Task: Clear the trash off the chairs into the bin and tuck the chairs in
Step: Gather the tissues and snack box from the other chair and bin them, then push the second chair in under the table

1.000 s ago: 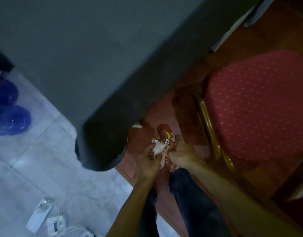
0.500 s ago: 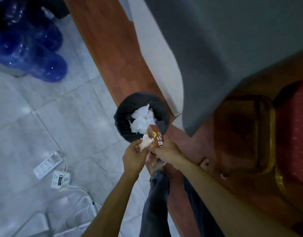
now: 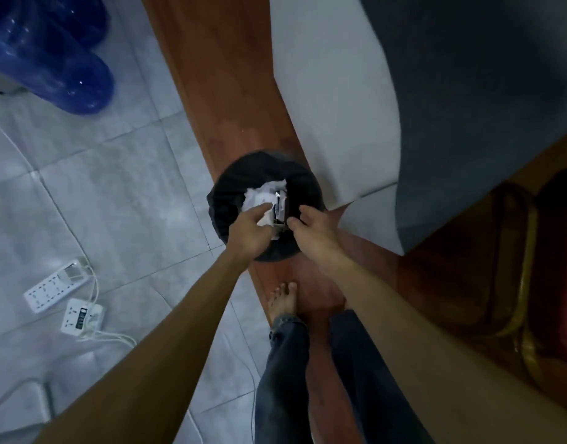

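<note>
A round bin with a black liner (image 3: 223, 200) stands on the floor at the corner of the grey-clothed table (image 3: 468, 91). White crumpled tissues (image 3: 259, 195) lie inside it. A small carton (image 3: 279, 213) and a tissue scrap hang over the bin's opening, between my two hands. My left hand (image 3: 248, 233) is over the bin's near side, fingers apart. My right hand (image 3: 314, 229) is over its right rim, fingers spread and empty. At the right edge a red chair seat (image 3: 564, 283) with a gold frame (image 3: 527, 277) sits partly under the table.
Blue water bottles (image 3: 51, 52) lie at the top left. Two white power strips (image 3: 53, 288) (image 3: 80, 318) with cables are on the grey tiles to the left. My bare foot (image 3: 282, 299) stands on the wooden strip just behind the bin.
My view swung from the chair to the bin. Both hands carried the carton and tissue over the bin, moved apart and let them go.
</note>
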The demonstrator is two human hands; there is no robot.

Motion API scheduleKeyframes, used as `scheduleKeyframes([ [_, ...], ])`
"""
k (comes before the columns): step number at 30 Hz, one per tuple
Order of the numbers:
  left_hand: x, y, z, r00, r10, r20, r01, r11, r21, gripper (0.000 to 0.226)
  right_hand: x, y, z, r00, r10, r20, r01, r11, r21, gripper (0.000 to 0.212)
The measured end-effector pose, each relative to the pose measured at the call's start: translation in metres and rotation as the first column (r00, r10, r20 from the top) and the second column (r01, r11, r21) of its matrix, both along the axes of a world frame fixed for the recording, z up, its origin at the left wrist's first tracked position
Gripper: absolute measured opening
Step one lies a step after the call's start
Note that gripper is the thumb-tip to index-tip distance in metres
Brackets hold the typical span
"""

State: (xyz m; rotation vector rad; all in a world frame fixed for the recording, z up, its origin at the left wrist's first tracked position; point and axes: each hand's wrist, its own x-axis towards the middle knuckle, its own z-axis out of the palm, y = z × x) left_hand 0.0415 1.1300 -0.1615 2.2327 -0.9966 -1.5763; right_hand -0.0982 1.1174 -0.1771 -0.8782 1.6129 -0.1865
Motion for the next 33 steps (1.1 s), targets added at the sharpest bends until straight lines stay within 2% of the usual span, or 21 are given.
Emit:
scheduleKeyframes([
  [5,-0.003,0.001,0.105,0.998,0.020,-0.065,-0.022,0.999,-0.040,0.047,-0.022,-0.001,0.121,0.995,0.103,-0.013,-0.103,0.995,-0.002,0.047],
  [9,0.000,-0.002,0.220,0.995,-0.019,-0.095,0.001,0.983,-0.183,0.036,-0.021,0.000,0.230,0.995,0.100,0.006,-0.098,0.990,-0.100,0.044],
  [14,-0.014,-0.012,0.329,0.994,-0.049,-0.094,0.014,0.940,-0.342,0.036,-0.026,0.004,0.341,0.997,0.001,0.081,0.018,0.970,-0.244,0.041],
  [19,-0.065,-0.022,0.394,0.974,-0.208,-0.090,0.150,0.891,-0.429,0.036,-0.082,0.016,0.421,0.983,-0.162,0.081,0.181,0.901,-0.394,0.042],
  [24,-0.158,-0.018,0.439,0.873,-0.485,-0.056,0.401,0.778,-0.484,0.036,-0.172,0.054,0.467,0.928,-0.364,0.073,0.354,0.808,-0.470,0.043],
  [27,-0.211,-0.001,0.454,0.801,-0.598,-0.038,0.503,0.705,-0.500,0.033,-0.226,0.090,0.483,0.882,-0.469,0.043,0.429,0.763,-0.484,0.049],
  [33,-0.317,0.048,0.470,0.635,-0.772,0.022,0.676,0.543,-0.498,0.029,-0.323,0.177,0.500,0.813,-0.572,-0.109,0.452,0.739,-0.500,0.053],
])
